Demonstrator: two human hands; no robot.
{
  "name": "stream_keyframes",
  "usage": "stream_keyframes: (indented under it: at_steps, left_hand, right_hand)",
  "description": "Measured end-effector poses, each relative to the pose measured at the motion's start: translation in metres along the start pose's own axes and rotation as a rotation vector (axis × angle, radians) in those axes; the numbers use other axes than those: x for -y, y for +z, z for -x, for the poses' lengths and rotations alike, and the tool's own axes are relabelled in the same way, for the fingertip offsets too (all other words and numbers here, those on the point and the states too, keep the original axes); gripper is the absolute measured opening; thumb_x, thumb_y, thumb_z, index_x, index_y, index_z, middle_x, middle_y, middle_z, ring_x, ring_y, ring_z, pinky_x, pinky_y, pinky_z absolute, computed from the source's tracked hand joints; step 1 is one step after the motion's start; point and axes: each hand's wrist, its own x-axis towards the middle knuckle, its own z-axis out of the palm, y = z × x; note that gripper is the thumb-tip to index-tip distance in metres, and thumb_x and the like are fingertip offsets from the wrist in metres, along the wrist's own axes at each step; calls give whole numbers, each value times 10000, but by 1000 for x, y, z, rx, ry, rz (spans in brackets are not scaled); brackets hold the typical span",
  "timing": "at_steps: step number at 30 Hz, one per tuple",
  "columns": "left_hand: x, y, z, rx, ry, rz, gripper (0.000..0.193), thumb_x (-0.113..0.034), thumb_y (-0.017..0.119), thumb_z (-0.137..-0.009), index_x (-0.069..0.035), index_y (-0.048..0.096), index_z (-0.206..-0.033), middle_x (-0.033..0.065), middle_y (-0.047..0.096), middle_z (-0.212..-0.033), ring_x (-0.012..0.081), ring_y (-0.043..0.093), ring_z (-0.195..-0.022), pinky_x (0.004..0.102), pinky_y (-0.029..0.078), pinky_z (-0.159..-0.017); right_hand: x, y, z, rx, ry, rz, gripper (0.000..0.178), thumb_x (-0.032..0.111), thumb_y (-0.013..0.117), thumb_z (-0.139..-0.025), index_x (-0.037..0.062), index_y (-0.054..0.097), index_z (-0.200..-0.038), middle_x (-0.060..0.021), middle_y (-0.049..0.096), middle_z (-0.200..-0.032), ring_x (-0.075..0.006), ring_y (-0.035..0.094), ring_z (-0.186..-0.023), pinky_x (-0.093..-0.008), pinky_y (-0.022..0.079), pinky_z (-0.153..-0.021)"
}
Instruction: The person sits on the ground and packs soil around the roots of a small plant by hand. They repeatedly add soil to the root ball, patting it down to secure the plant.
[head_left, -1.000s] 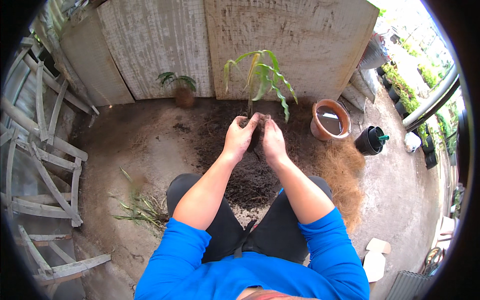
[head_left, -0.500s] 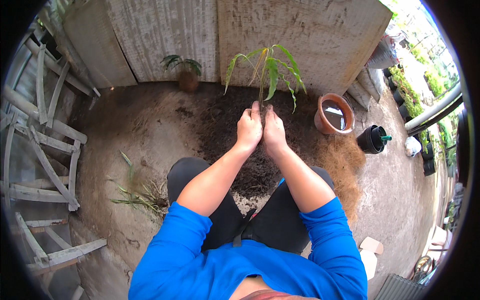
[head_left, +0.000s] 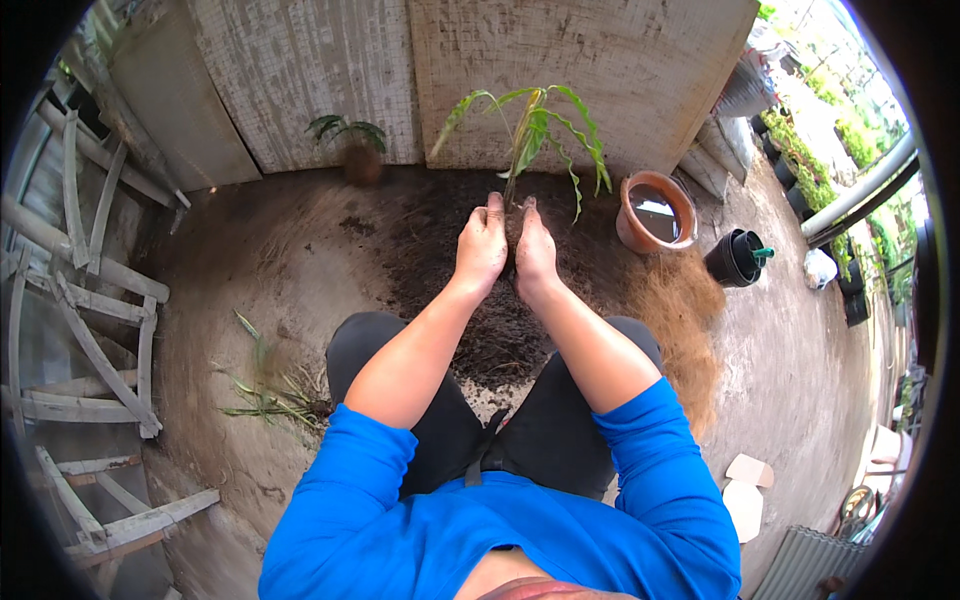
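A leafy green plant [head_left: 538,132] with long drooping, wavy leaves stands upright between my hands. My left hand [head_left: 482,245] presses its palm against one side of the plant's dark root ball [head_left: 514,222], fingers pointing away from me. From the other side my right hand [head_left: 535,248] cups the same root ball, and both hands are smeared with soil. Beneath them spreads a heap of dark, loose soil [head_left: 497,345] on the floor, reaching back between my knees.
Right of the soil stand a clay pot [head_left: 657,213] of water and black plastic pots [head_left: 737,259], near brown fibre [head_left: 690,305]. A small plant with a round brown root ball [head_left: 362,165] sits by the back panels. Cut stems [head_left: 280,400] lie left; wooden frames [head_left: 85,340] line that side.
My hands have parted slightly, and more of the root ball shows between them. The plant leans a little differently, and the whole view has shifted slightly.
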Motion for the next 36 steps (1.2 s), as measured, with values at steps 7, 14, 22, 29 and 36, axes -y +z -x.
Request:
stream_keyframes:
  at_steps: [7, 14, 22, 29, 36]
  left_hand:
    - [-4, -3, 6, -22, -1, -55, 513, -441, 351, -901, 32, 535, -970, 133, 582, -898, 176, 528, -838, 295, 403, -761]
    - [4, -3, 0, 32, 11, 38, 575, -493, 324, -889, 25, 505, -1061, 127, 568, -991, 185, 522, -922, 296, 383, -822]
    - [5, 0, 2, 134, -24, 342, 744, -614, 218, -843, -14, 363, -1260, 88, 435, -1240, 178, 375, -1159, 302, 225, -999]
    - [-33, -7, 28, 259, -187, 419, 921, -743, 172, -739, -83, 69, -1373, 71, 58, -1438, 186, 26, -1322, 369, 16, -1053]
    - [-22, -20, 6, 162, 89, 293, 884, -757, 110, -729, -150, 160, -1371, 113, 116, -1425, 235, 78, -1318, 479, 77, -1011]
  right_hand:
    - [13, 8, 14, 41, -28, 71, 385, 297, 344, -922, -15, 545, -1025, -69, 580, -933, -136, 516, -838, -272, 389, -784]
    - [12, 8, 11, 27, -10, -35, 361, 276, 345, -922, -7, 546, -1022, -66, 587, -939, -140, 533, -844, -273, 401, -775]
    - [8, 5, 5, 148, 30, -204, 392, 321, 331, -929, 12, 549, -1032, -71, 587, -979, -152, 545, -878, -278, 401, -807]
    - [8, 4, 7, 1, -245, 325, 399, 313, 552, -830, -53, 544, -990, -117, 608, -867, -165, 547, -811, -283, 420, -747]
    - [39, 6, 8, -18, -506, 430, 316, 262, 615, -779, -36, 562, -869, -78, 583, -698, -105, 502, -651, -256, 415, -613]
